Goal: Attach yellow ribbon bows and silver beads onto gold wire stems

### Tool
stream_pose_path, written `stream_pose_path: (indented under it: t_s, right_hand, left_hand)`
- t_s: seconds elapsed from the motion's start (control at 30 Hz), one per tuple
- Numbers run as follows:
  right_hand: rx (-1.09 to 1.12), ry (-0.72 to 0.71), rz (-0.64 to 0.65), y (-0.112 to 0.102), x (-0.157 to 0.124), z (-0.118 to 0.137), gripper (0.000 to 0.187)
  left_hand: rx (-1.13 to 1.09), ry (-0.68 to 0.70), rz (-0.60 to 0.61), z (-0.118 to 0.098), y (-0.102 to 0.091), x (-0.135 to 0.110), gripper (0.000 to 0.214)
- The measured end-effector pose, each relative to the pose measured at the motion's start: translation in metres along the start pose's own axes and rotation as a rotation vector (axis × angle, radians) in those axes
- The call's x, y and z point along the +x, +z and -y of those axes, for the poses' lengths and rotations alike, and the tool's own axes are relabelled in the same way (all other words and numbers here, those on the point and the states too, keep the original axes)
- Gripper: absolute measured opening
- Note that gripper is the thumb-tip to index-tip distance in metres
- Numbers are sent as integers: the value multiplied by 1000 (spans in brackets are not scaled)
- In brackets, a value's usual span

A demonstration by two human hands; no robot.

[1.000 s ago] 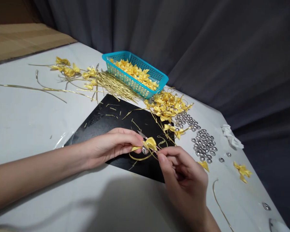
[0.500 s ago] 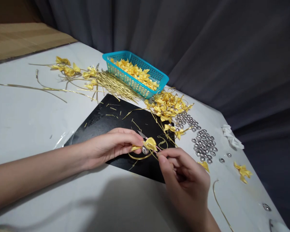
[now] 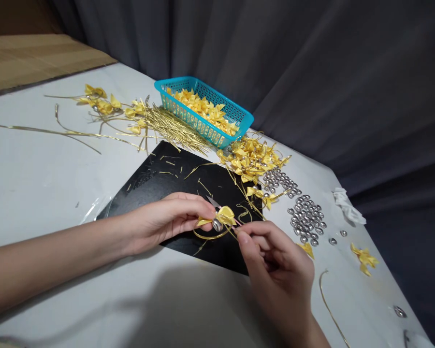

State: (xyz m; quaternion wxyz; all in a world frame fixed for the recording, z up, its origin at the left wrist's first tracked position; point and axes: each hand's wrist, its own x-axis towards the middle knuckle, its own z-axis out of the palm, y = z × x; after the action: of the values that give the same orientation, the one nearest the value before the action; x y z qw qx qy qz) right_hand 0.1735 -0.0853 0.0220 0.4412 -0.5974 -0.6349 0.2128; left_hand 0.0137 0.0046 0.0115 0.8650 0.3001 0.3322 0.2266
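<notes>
The right hand is nearest, fingers curled in and thumb and forefinger pinched narrow on the end of a thin gold wire that loops under a small yellow satin ribbon bow. The bow sits between the two hands, just above a glossy black sheet on the white table, with a little round silver bell at its knot. The left hand pinches the bow's left tail, fingertips closed on it. The bow looks feather-light and soft, easily crushed, so the knot is likely the safest hold. The wire seems springy and prone to kinking. Further right lies a scatter of loose silver bells, then a heap of finished yellow bows, and furthest a teal plastic basket of bows
</notes>
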Motion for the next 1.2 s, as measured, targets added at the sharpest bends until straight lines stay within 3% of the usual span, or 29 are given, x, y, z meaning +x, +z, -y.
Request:
stream_pose_path:
  t_s: [0.57,0.7,0.93,1.2]
  right_hand:
    - [62,120,-3,-3,3,5,16]
    - [122,51,109,-10,4,5,17]
    - [-5,-130,185,-10,10,-1,13]
    - [-69,-145,108,-8,13,-4,13]
  left_hand:
    - [-19,-7,-13,2,-1,-1,15]
    - [34,7,-18,2,-1,0,15]
    - [85,-11,42,0,3,-2,14]
    - [176,1,-18,-1,3,-2,11]
